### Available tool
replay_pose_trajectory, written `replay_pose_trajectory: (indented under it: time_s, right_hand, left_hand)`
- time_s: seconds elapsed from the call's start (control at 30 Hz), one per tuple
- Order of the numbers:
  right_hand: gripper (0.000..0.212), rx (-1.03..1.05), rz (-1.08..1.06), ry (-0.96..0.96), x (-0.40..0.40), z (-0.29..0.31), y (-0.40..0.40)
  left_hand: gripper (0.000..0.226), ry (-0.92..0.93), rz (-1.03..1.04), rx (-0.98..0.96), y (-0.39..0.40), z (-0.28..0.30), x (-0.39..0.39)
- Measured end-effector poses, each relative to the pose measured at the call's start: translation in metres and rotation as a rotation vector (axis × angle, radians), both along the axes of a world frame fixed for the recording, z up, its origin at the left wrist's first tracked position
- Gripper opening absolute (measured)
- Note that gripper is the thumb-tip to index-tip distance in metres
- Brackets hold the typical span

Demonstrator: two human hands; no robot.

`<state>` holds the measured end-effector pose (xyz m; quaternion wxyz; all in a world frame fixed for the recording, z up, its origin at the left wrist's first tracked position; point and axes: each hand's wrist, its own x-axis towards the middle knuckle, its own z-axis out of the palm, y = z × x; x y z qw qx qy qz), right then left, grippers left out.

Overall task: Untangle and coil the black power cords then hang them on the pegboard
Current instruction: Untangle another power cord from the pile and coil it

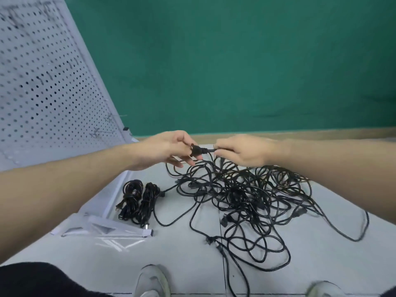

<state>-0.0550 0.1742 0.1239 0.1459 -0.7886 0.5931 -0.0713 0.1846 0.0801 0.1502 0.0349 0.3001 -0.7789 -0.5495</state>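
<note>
A plug (196, 150) is pinched in the left hand (171, 150) and its cord (211, 150) in the right hand (244, 150), held above the tangle (246, 194), probably to free one end, the pegboard (47, 82) standing left.

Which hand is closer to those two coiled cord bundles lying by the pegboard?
Left. The left hand hovers up and slightly right of the coiled bundles, gripping a plug; the right hand holds its cord farther right.

Staged workshop corner: white pegboard (42, 78), green backdrop (235, 61), grey floor (171, 249).
</note>
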Motion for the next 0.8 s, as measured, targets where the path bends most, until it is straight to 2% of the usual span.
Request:
replay_pose_trajectory:
  time_s: [0.1,0.13,0.27,0.37,0.47,0.57,0.67,0.77,0.8]
  right_hand:
    - [0.020,-0.012,-0.045,0.087,0.001,0.019,0.021]
    - [0.019,-0.019,-0.073,0.096,0.002,0.025,0.026]
    - [0.015,-0.038,-0.124,0.045,0.004,0.053,0.049]
    - [0.021,-0.047,-0.158,-0.034,-0.003,0.072,0.069]
    - [0.042,0.052,-0.267,-0.160,-0.019,0.076,0.088]
    - [0.046,0.180,-0.302,-0.300,-0.034,0.062,0.103]
    - [0.056,0.173,-0.388,-0.655,-0.047,0.052,0.115]
    - [0.034,0.213,-0.439,-1.078,-0.049,0.055,0.120]
    - [0.033,0.207,-0.477,-1.168,-0.047,0.061,0.120]
  left_hand:
    - [0.035,-0.140,-0.117,-0.224,0.017,0.022,-0.012]
    - [0.037,-0.166,-0.155,-0.295,0.025,0.027,-0.019]
    - [0.017,-0.304,-0.307,-0.677,0.056,0.038,-0.052]
    - [0.019,-0.264,-0.312,-0.771,0.075,0.047,-0.067]
    - [0.023,-0.168,-0.266,-0.733,0.082,0.057,-0.072]
    - [0.025,-0.012,-0.160,-0.565,0.084,0.059,-0.071]
    - [0.027,0.105,0.000,-0.349,0.079,0.055,-0.070]
    - [0.023,0.116,0.130,-0.226,0.075,0.052,-0.072]
    - [0.023,0.098,0.159,-0.201,0.074,0.049,-0.074]
